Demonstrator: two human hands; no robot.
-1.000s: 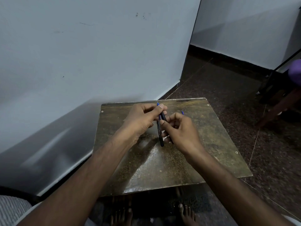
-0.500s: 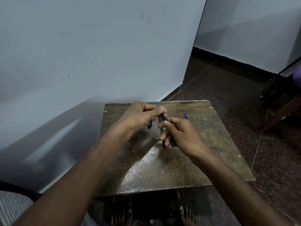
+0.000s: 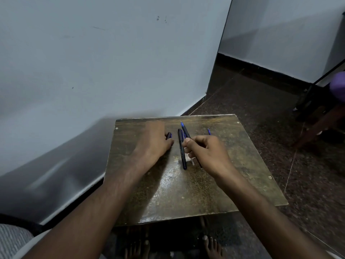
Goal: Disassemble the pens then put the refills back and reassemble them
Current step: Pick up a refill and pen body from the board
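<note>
On the small brown table (image 3: 186, 193) my right hand (image 3: 207, 152) grips an uncapped black pen (image 3: 185, 131) with its blue tip pointing away from me. A second black pen (image 3: 182, 150) lies on the table just left of that hand, capped at its far end. My left hand (image 3: 155, 141) rests knuckles-up on the table, fingers curled around a black cap (image 3: 169, 135) whose end sticks out. A thin blue part (image 3: 209, 131) lies on the table beyond my right hand; most of it is hidden.
A pale wall stands close on the left and behind the table. Dark speckled floor spreads to the right, with a wooden stool leg (image 3: 321, 124) and a tripod leg (image 3: 328, 73) at the far right. My bare feet (image 3: 211, 245) show under the table's near edge.
My hands have drawn apart. The left hand pulled the cap off the pen and moved left down onto the table; the right hand keeps the uncapped pen.
</note>
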